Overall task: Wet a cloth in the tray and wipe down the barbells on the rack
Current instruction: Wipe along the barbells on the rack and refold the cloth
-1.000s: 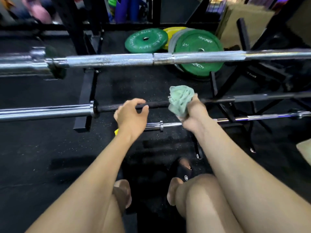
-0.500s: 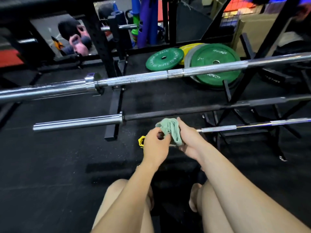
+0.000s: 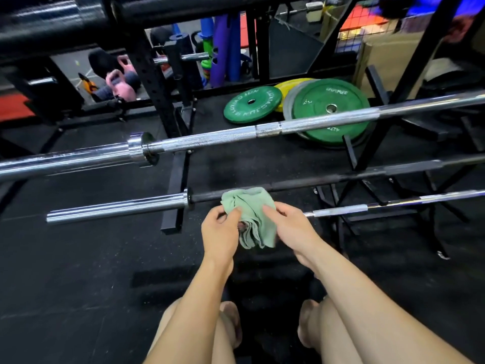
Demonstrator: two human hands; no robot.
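Holding a green cloth bunched between both hands, just on the near side of the black barbell; the cloth's top edge overlaps that bar's shaft in this view, contact cannot be confirmed. Left hand: thumb and fingers pinch the cloth's left side. Right hand: fingers curl onto the cloth's right side, pinching it.

Positions relative to the black barbell:
- chrome barbell above and beyond it, on the rack.
- thin barbell below it, to the right of the right hand.
- green plates well beyond it, on the floor.
- no tray in view.

Judgement: cloth looks to be getting regathered before the next wipe. Wetness cannot be told from here.

Risks:
- loose folds hang below the hands; a wipe with the cloth this bunched would likely cover only a narrow strip of shaft.
- a trailing fold could snag at the collar to the left if the stroke runs that far.
- if the cloth is dripping, water would land on the floor near the bare feet, a slip hazard.
- pushing hard along a bar resting loosely on the rack could roll it.
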